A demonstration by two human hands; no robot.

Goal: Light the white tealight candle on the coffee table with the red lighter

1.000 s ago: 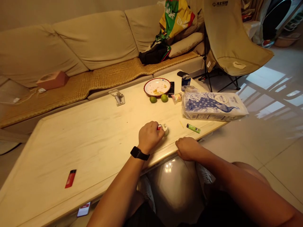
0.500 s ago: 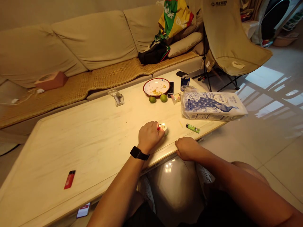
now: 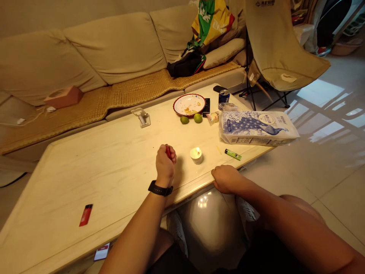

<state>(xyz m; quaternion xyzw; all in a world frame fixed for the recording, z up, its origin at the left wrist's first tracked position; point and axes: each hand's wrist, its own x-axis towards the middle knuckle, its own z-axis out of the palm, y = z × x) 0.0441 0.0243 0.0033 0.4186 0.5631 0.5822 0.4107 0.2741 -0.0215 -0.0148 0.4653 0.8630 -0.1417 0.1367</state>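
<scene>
In the head view, the left hand (image 3: 165, 163) is clamped on a red lighter (image 3: 168, 152), the right hand's (image 3: 226, 179) grip by the worktop's (image 3: 122, 163) edge cannot be told, and a careless sweep of either could topple the lit candle (image 3: 196, 157) standing between them on top.

Single view, taken from my own head, facing forward and down across the counter (image 3: 122, 163). My forearms (image 3: 129, 232) enter at the lower edge, nearest the lens; my left hand (image 3: 165, 163) and right hand (image 3: 227, 179) lie at middle range, near the centre of the field. The counter runs obliquely from lower left to upper right. Farther off, the sofa (image 3: 114, 45) spans the upper left, the folding chair (image 3: 288, 57) the upper right; tiled floor (image 3: 339, 160) fills the right side.
</scene>
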